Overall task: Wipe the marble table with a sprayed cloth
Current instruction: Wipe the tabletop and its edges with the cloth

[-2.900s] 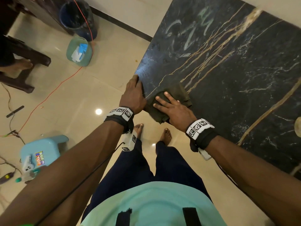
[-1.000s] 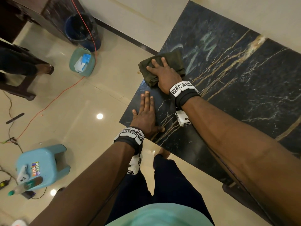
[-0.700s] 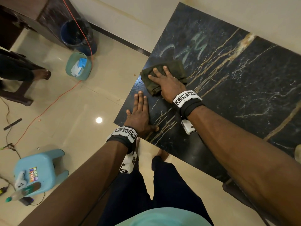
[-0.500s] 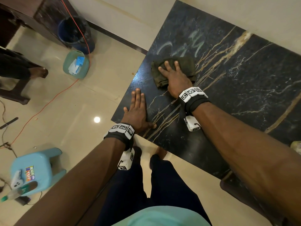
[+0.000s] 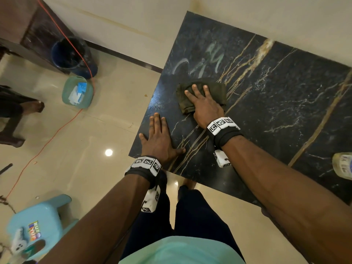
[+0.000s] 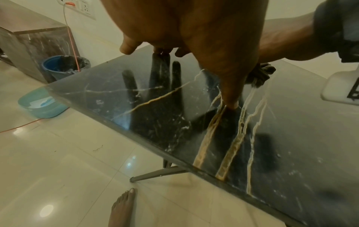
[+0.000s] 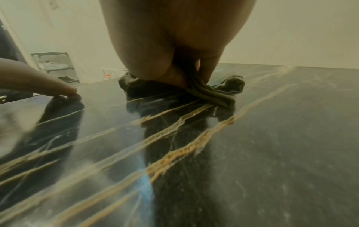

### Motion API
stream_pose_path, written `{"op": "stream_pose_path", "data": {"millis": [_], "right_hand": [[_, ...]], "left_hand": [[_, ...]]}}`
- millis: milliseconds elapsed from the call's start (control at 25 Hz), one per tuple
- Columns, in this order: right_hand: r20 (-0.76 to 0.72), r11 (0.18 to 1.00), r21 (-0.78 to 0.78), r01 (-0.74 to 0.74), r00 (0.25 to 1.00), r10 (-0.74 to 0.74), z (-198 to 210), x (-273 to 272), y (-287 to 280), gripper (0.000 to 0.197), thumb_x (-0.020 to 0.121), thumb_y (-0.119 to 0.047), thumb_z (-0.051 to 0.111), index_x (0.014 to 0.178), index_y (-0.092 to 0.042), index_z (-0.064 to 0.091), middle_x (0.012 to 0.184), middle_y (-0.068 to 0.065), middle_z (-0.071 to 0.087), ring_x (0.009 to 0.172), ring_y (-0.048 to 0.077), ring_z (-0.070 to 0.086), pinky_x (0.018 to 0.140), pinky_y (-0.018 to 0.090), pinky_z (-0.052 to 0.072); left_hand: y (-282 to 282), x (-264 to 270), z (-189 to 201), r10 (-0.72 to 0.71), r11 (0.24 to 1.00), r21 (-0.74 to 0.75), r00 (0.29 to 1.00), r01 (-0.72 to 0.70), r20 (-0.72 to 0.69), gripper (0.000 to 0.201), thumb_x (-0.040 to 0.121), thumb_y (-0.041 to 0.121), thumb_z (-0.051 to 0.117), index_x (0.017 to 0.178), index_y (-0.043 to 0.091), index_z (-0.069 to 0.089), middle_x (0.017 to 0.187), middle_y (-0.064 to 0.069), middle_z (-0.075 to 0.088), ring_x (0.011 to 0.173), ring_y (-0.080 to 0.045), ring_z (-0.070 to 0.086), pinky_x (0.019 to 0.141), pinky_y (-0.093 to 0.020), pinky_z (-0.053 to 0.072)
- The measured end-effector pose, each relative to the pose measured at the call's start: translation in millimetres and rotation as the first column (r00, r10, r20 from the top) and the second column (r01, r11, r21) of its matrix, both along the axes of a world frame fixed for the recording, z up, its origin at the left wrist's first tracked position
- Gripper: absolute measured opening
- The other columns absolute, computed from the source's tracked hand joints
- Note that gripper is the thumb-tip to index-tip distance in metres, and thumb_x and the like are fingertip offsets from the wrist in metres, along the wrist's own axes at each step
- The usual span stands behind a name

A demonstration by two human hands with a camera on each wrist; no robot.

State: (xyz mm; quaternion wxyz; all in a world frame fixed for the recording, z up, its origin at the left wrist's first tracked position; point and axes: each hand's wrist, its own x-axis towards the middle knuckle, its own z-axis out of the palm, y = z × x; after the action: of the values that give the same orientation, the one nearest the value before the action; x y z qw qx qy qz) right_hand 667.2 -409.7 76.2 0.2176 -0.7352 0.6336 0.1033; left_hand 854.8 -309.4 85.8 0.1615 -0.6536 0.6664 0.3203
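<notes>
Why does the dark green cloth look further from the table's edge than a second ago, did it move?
Yes. The dark green cloth slid away from the black marble table edge, toward the gold veins.

The cloth [image 5: 202,94] is lying on the worktop [image 5: 276,96] near its left edge, with the right hand [image 5: 204,105] lying flat on top of it and the left hand [image 5: 160,140] lying flat on the worktop just nearer the person, close to the corner. A bottle [image 5: 342,165] is standing on the worktop at the far right. On the floor to the left, a basin [image 5: 77,92] is sitting just in front of a bucket [image 5: 71,56], and a stool [image 5: 38,223] is standing nearer the person.
</notes>
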Motion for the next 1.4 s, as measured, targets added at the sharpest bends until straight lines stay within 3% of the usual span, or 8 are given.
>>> {"op": "stream_pose_path", "data": {"millis": [160,360,440,560,760,1160,1400], "right_hand": [[-0.026,0.992,0.007,0.122,0.992,-0.122,1,-1,11,0.081,0.093,-0.003,0.044,0.158,-0.038,0.011,0.168,-0.009,-0.002,0.154,0.03,-0.003,0.099,0.054,0.049],[-0.026,0.98,0.034,0.195,0.981,-0.194,3,2,33,0.084,0.092,-0.006,0.048,0.158,-0.037,0.007,0.168,-0.008,-0.006,0.154,0.028,-0.005,0.094,0.053,0.051],[-0.024,0.975,0.048,0.215,0.977,-0.214,5,1,25,0.085,0.093,-0.008,0.049,0.159,-0.037,0.005,0.168,-0.008,-0.007,0.154,0.028,-0.005,0.104,0.057,0.042],[-0.025,0.974,0.042,0.221,0.975,-0.22,2,3,12,0.082,0.095,-0.009,0.049,0.159,-0.033,0.005,0.168,-0.004,-0.007,0.154,0.031,-0.007,0.117,0.065,0.017],[0.052,0.96,0.06,0.272,0.96,-0.275,-2,-1,-7,0.088,0.092,-0.003,0.055,0.16,-0.031,0.007,0.168,-0.003,-0.008,0.153,0.033,-0.009,0.117,0.063,0.023],[0.048,0.922,0.059,0.384,0.921,-0.387,3,-29,-95,0.085,0.09,0.005,0.047,0.16,-0.03,0.012,0.168,0.0,-0.004,0.153,0.037,-0.005,0.112,0.065,0.031],[0.029,0.926,0.077,0.37,0.928,-0.373,5,-24,-50,0.087,0.092,0.003,0.051,0.16,-0.03,0.009,0.168,-0.001,-0.006,0.153,0.035,-0.008,0.115,0.063,0.028]], "left_hand": [[-44,-1,0,-0.111,0.993,-0.04,0.994,0.11,-0.024,0.133,0.075,0.079,0.068,0.164,0.015,-0.008,0.169,-0.001,-0.028,0.156,-0.024,-0.023,0.115,-0.076,0.014],[-122,-6,5,-0.257,0.966,-0.01,0.966,0.257,-0.005,0.145,0.068,0.08,0.073,0.163,0.013,-0.013,0.168,-0.002,-0.031,0.155,-0.023,-0.027,0.115,-0.078,0.014],[-140,-8,4,-0.318,0.948,0.024,0.948,0.318,-0.001,0.15,0.065,0.078,0.078,0.163,0.011,-0.015,0.168,-0.004,-0.031,0.155,-0.024,-0.027,0.115,-0.078,0.013],[-144,-6,-3,-0.341,0.939,0.034,0.94,0.342,-0.019,0.153,0.065,0.074,0.081,0.161,0.009,-0.018,0.166,-0.004,-0.035,0.154,-0.025,-0.028,0.117,-0.075,0.018],[-143,-7,-7,-0.344,0.937,0.047,0.939,0.345,-0.022,0.151,0.067,0.069,0.083,0.161,0.008,-0.019,0.164,-0.005,-0.038,0.153,-0.026,-0.031,0.116,-0.073,0.02],[-146,-14,-3,-0.352,0.931,0.098,0.936,0.353,-0.021,0.149,0.071,0.064,0.083,0.159,0.005,-0.022,0.161,-0.009,-0.043,0.151,-0.031,-0.035,0.116,-0.074,0.017],[-146,-25,11,-0.34,0.932,0.139,0.94,0.335,0.012,0.147,0.073,0.057,0.085,0.158,0.001,-0.021,0.161,-0.016,-0.04,0.15,-0.036,-0.033,0.117,-0.074,0.019]]}}
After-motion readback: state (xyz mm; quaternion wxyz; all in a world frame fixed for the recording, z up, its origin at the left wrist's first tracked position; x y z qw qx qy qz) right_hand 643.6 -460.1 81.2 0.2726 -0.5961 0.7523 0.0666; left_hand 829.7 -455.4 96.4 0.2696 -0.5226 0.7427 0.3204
